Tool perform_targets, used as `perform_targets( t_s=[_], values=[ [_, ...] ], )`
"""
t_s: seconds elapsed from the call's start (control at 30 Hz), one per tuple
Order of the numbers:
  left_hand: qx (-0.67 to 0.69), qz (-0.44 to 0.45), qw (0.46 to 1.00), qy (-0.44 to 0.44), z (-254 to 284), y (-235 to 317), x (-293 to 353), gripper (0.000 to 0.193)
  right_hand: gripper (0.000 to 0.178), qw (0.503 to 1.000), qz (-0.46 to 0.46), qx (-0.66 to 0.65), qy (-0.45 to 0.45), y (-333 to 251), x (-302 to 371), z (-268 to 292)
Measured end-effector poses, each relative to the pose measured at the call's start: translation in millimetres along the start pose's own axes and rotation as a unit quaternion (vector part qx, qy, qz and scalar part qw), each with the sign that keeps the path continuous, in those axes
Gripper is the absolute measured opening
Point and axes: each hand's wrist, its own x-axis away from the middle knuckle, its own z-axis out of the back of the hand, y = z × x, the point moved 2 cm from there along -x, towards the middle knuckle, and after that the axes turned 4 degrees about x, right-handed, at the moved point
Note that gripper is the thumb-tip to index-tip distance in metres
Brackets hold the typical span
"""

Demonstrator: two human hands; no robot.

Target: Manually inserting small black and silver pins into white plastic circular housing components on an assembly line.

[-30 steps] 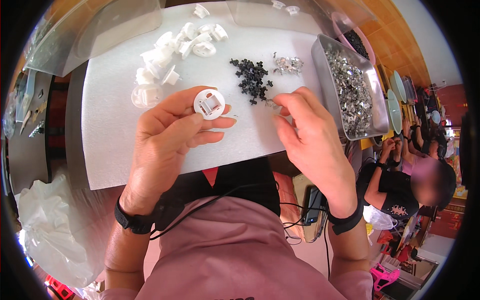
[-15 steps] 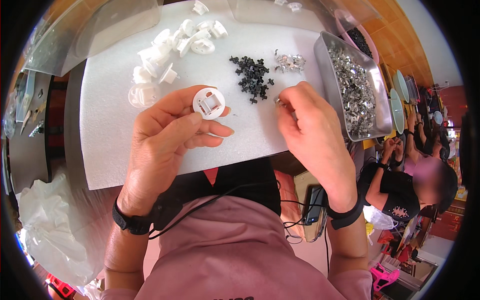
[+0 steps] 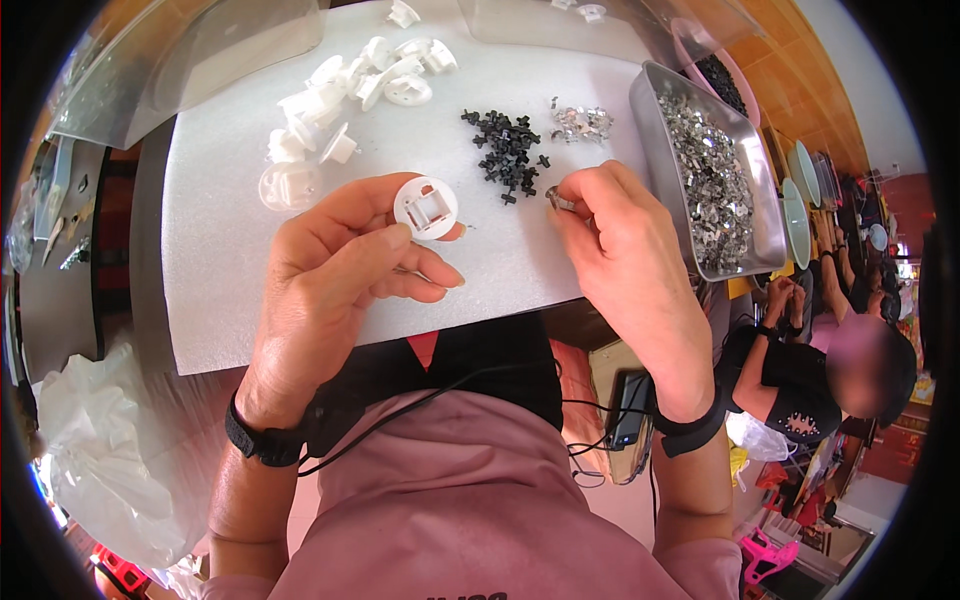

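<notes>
Between the thumb and fingers of my left hand [image 3: 340, 255] is a round white plastic housing [image 3: 428, 208], its slotted face turned up. My right hand [image 3: 630, 255] pinches a small metal clip [image 3: 560, 199] at its fingertips, to the right of the housing and apart from it. Beyond my hands lie a heap of small black cross-shaped plastic pieces [image 3: 507, 150] and a little pile of metal clips [image 3: 582, 124]. More white housings [image 3: 365, 75] are scattered over the far left of the white foam sheet [image 3: 215, 290].
A metal tray [image 3: 690, 262] full of small metal parts stands at the right, with a pink bowl of black pieces [image 3: 720, 80] behind it. Clear plastic bins [image 3: 190, 60] border the far side. At the right, another person [image 3: 790, 375] sits working. A phone [image 3: 630, 408] and cables lie below the table edge.
My left hand has shifted the housing slightly right and turned it a little. The metal clip in my right fingertips now shows more plainly.
</notes>
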Motion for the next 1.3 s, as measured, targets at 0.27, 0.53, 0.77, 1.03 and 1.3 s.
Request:
perform_targets(
  t_s=[0.27, 0.53, 0.77, 1.03, 1.3],
  values=[
    [0.0, -0.003, 1.0, -0.003, 1, 0, 0, 0.036, 0.018, 1.0, -0.014, -0.008, -0.017, 1, 10, 15],
    [-0.001, -0.008, 1.0, -0.005, 2, -2, 0, 0.035, 0.015, 1.0, 0.004, 0.003, -0.01, -3, 9, 5],
    [0.004, -0.008, 1.0, -0.006, 2, -3, 0, 0.035, 0.014, 0.999, 0.017, -0.01, 0.036, -1, 10, 5],
    [-0.013, -0.01, 1.0, -0.003, 1, -2, -1, 0.035, 0.008, 0.999, 0.041, -0.017, 0.016, -2, -1, -3],
    [-0.009, -0.008, 1.0, 0.0, 1, -1, 0, 0.035, 0.006, 0.999, 0.016, -0.011, 0.035, 1, -1, 1]
  ],
)
